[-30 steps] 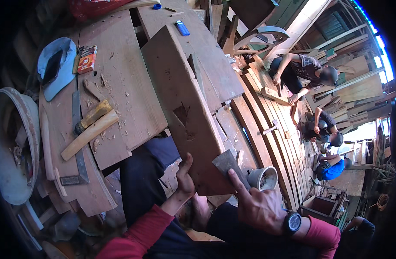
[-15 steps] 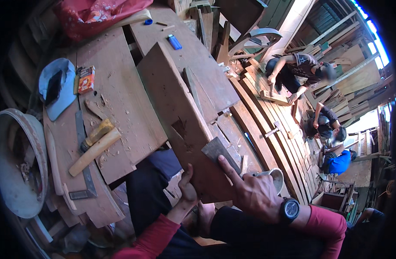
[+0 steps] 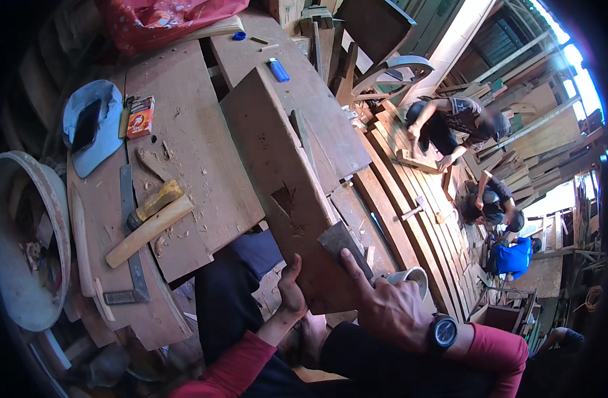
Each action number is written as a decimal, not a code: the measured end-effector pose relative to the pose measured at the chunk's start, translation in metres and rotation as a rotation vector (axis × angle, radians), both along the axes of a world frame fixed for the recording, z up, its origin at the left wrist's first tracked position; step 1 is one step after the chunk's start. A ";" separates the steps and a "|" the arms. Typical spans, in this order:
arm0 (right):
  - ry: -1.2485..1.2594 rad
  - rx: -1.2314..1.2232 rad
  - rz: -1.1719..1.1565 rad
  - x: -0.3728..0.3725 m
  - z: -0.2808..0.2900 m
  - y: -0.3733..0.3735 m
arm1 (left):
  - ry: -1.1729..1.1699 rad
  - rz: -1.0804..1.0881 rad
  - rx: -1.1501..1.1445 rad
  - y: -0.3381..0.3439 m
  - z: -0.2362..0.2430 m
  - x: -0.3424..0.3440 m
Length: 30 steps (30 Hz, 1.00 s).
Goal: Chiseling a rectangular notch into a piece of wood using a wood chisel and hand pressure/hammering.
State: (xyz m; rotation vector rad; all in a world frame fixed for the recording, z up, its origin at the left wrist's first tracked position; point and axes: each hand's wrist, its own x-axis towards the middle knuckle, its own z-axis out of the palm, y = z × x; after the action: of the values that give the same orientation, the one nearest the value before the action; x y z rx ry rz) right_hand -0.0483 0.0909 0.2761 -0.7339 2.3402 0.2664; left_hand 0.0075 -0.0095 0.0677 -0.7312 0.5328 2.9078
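A thick brown wooden board (image 3: pixel 261 146) slants from the bench down toward my lap, with a chipped hollow in its face. My left hand (image 3: pixel 292 292) grips its lower end, thumb up along the near edge and fingers hidden underneath. My right hand (image 3: pixel 393 305), with a watch on the wrist, is closed round a flat grey metal blade (image 3: pixel 344 245). The index finger stretches along that blade, which lies over the board's right edge near the lower end. Its handle, if any, is hidden in my palm.
On the bench (image 3: pixel 184 139) lie a metal square (image 3: pixel 135 265), a yellow-handled tool (image 3: pixel 159 199), a wood piece (image 3: pixel 149 231), a cap (image 3: pixel 92 126) with a phone (image 3: pixel 86 126), and a blue lighter (image 3: pixel 278 70). Planks (image 3: pixel 410 205), a hammer (image 3: pixel 414 209) and co-workers (image 3: pixel 460 123) are at right.
The view has shifted slightly, so the bench appears a little further right and lower. Both hands keep their holds, and the blade stays at the board's right edge.
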 end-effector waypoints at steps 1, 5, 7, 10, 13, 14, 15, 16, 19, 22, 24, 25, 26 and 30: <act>-0.001 -0.002 -0.004 -0.002 -0.005 0.002 | -0.001 0.034 -0.030 0.004 -0.001 -0.001; 0.079 -0.055 -0.004 -0.007 -0.013 -0.003 | 0.006 0.079 -0.083 0.008 0.001 0.000; 0.034 -0.033 -0.043 -0.008 -0.009 -0.006 | -0.009 0.079 -0.091 0.007 0.004 -0.004; 0.113 -0.105 0.031 -0.011 -0.015 0.009 | -0.018 0.093 -0.054 0.007 -0.001 -0.004; 0.078 -0.107 0.026 -0.008 -0.003 0.009 | -0.006 0.102 0.006 0.006 -0.009 0.002; 0.031 -0.076 -0.010 -0.008 0.002 0.006 | 0.000 0.108 0.012 0.005 -0.010 0.002; 0.038 -0.109 -0.035 -0.004 0.001 0.009 | -0.028 0.134 -0.012 0.005 -0.009 0.002; 0.042 -0.106 -0.026 -0.004 0.002 0.012 | -0.024 0.142 -0.008 0.005 -0.007 0.000; 0.028 -0.220 -0.094 0.003 0.011 0.019 | -0.019 0.092 -0.028 0.007 0.000 -0.005; 0.005 -0.272 -0.037 0.003 0.008 0.022 | -0.014 0.113 -0.046 0.004 -0.002 0.001; 0.015 -0.281 -0.044 0.003 0.009 0.024 | -0.037 0.076 -0.047 0.003 0.003 0.001; 0.027 -0.297 -0.047 0.002 0.011 0.025 | -0.039 0.079 -0.046 0.003 0.004 0.000; 0.024 -0.296 -0.043 0.003 0.010 0.027 | -0.026 0.069 -0.056 0.002 0.004 0.000; 0.070 -0.306 -0.031 0.002 0.003 0.032 | 0.010 0.050 -0.040 0.002 0.002 0.000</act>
State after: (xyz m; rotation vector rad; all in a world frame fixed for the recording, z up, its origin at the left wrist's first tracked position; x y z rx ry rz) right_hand -0.0465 0.1232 0.2795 -0.8426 2.4866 -0.0849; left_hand 0.0077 -0.0076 0.0693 -0.7453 0.5844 2.9562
